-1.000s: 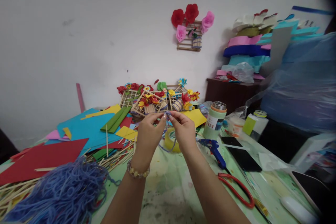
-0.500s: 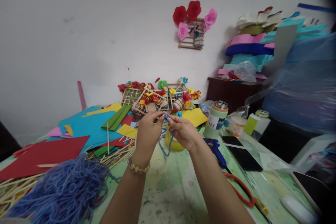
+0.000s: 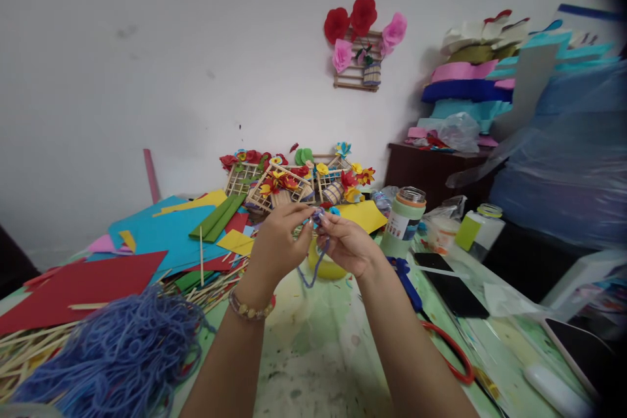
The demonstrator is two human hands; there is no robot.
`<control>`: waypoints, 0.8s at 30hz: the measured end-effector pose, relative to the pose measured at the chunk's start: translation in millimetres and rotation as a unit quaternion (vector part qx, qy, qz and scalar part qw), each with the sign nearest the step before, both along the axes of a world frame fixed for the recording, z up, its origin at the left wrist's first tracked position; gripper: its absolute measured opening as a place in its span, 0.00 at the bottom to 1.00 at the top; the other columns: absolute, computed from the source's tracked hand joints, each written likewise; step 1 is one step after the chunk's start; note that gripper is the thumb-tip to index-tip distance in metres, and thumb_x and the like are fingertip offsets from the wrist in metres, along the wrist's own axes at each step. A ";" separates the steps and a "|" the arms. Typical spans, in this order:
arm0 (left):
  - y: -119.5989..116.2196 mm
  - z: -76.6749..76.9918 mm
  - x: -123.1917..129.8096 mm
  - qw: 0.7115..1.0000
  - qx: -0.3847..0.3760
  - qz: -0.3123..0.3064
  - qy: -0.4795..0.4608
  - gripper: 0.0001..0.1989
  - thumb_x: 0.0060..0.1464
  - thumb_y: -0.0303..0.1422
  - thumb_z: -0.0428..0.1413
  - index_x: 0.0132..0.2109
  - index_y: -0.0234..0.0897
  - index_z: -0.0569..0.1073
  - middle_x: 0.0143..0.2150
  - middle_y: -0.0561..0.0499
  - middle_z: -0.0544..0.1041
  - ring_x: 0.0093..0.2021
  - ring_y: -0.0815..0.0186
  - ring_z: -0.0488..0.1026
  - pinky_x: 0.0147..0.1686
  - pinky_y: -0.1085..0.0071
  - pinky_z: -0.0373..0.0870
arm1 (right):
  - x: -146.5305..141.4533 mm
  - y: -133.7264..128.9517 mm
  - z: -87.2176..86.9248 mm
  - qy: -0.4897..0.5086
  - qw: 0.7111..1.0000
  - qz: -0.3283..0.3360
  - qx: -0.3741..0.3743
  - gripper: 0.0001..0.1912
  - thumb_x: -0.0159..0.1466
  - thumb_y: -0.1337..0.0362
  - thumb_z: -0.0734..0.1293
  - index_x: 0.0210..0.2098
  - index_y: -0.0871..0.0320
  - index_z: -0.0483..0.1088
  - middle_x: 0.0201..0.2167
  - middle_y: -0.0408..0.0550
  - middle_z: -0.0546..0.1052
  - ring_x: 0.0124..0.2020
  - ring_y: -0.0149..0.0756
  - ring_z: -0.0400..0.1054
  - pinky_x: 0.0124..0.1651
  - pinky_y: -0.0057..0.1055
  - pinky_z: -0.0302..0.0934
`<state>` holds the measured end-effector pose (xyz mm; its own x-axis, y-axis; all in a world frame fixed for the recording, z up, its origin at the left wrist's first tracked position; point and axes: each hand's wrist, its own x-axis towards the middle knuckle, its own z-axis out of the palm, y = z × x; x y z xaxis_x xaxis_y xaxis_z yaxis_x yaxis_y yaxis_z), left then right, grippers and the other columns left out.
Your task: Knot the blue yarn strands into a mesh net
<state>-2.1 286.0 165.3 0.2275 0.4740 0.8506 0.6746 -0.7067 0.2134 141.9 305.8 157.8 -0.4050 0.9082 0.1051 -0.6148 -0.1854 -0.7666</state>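
Yarn [image 3: 117, 349] heaps at lower left. Mid-frame, the left hand [image 3: 279, 245] pinches a strand [image 3: 319, 264], its loop hanging, with the right hand [image 3: 350, 248]; over the last 1 second the right has turned palm into view, suggesting a changed grip, not a release. Right of centre, 1 lidless bottle [image 3: 402, 222], then 1 jar [image 3: 480, 230]: contents unclear.
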 end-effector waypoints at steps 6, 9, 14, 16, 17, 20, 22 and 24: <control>1.5 -1.7 4.9 0.998 0.046 0.040 -0.001 0.06 0.54 0.29 0.55 0.39 0.33 0.74 0.38 0.45 0.76 0.43 0.61 0.70 0.45 0.63 0.67 | -2.1 -4.7 5.0 -0.007 1.000 -0.009 0.008 0.11 0.43 0.73 0.74 0.27 0.61 0.74 0.23 0.40 0.71 0.23 0.20 0.58 0.25 0.18 0.52; 1.0 -2.6 6.5 0.993 0.098 0.072 -0.001 0.05 0.56 0.26 0.52 0.34 0.33 0.73 0.34 0.46 0.76 0.39 0.62 0.70 0.43 0.65 0.66 | -4.3 -7.6 6.6 -0.014 1.000 -0.008 0.011 0.10 0.44 0.70 0.75 0.27 0.61 0.75 0.22 0.40 0.70 0.22 0.20 0.56 0.24 0.19 0.51; -3.2 0.4 9.7 0.983 0.140 0.112 0.045 0.05 0.57 0.28 0.51 0.36 0.33 0.72 0.35 0.45 0.76 0.41 0.60 0.68 0.47 0.63 0.64 | -7.8 -8.2 5.4 -0.011 0.998 -0.055 0.030 0.12 0.42 0.68 0.75 0.27 0.60 0.75 0.26 0.42 0.72 0.22 0.21 0.54 0.24 0.22 0.49; -3.8 2.3 11.3 0.985 0.121 0.107 0.056 0.06 0.57 0.29 0.51 0.35 0.34 0.71 0.35 0.45 0.75 0.40 0.60 0.68 0.47 0.62 0.63 | -8.4 -6.8 3.8 -0.026 0.993 -0.099 0.056 0.11 0.42 0.66 0.74 0.27 0.60 0.75 0.25 0.42 0.72 0.22 0.23 0.55 0.25 0.23 0.49; -3.9 3.2 11.8 0.989 0.099 0.092 0.053 0.06 0.57 0.30 0.50 0.34 0.34 0.70 0.34 0.46 0.74 0.40 0.61 0.67 0.46 0.63 0.63 | -8.2 -5.9 3.0 -0.041 0.988 -0.127 0.075 0.11 0.43 0.66 0.74 0.27 0.60 0.74 0.25 0.42 0.72 0.23 0.24 0.56 0.27 0.24 0.51; -4.3 5.9 10.4 1.000 -0.012 0.019 -0.007 0.07 0.55 0.31 0.51 0.29 0.35 0.68 0.30 0.50 0.72 0.35 0.64 0.66 0.38 0.68 0.63 | -5.3 -3.9 2.1 -0.120 0.959 -0.206 0.153 0.09 0.47 0.63 0.71 0.27 0.59 0.73 0.25 0.43 0.72 0.29 0.29 0.61 0.36 0.28 0.55; -5.4 7.4 7.1 0.990 -0.126 -0.025 -0.058 0.08 0.53 0.31 0.52 0.27 0.35 0.66 0.26 0.53 0.69 0.29 0.68 0.64 0.30 0.72 0.62 | -2.3 -3.8 3.1 -0.190 0.930 -0.233 0.214 0.07 0.49 0.62 0.69 0.26 0.59 0.72 0.26 0.44 0.72 0.31 0.31 0.62 0.39 0.30 0.56; -7.0 8.6 2.8 0.965 -0.247 -0.049 -0.073 0.08 0.50 0.32 0.52 0.25 0.35 0.65 0.22 0.56 0.64 0.23 0.71 0.60 0.23 0.74 0.56 | 0.0 -4.8 4.9 -0.254 0.896 -0.249 0.265 0.05 0.51 0.64 0.68 0.24 0.59 0.71 0.27 0.44 0.71 0.32 0.33 0.62 0.40 0.31 0.56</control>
